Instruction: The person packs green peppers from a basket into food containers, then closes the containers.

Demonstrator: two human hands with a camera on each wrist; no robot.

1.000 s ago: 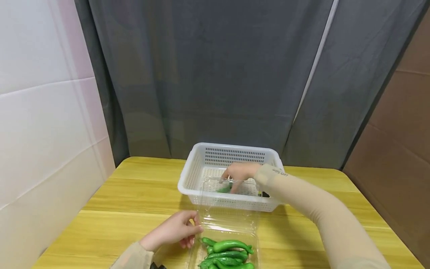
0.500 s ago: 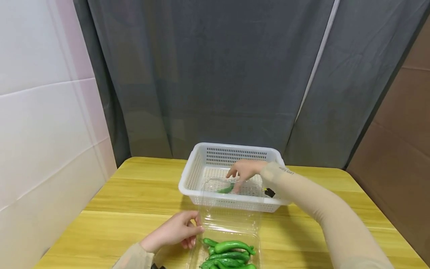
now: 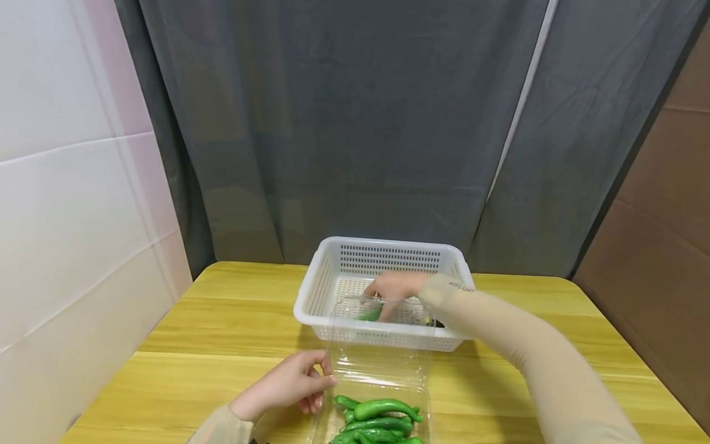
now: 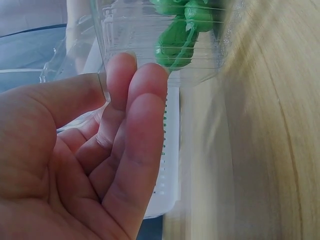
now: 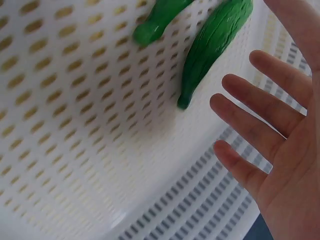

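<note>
Peppers (image 3: pixel 370 314) half-hidden behind clear lid (image 3: pixel 383 333)

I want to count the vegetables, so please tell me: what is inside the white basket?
In the white basket, the right wrist view shows two green peppers on the perforated bottom, beside the open right hand. The rest of the basket floor is outside that view.

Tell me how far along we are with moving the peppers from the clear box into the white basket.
Early on. Done: two green peppers lie on the floor of the white basket. In hand: the right hand hovers over them with fingers spread and holds nothing; the left hand pinches the edge of the clear box. Left: a pile of peppers sits in that box.
</note>
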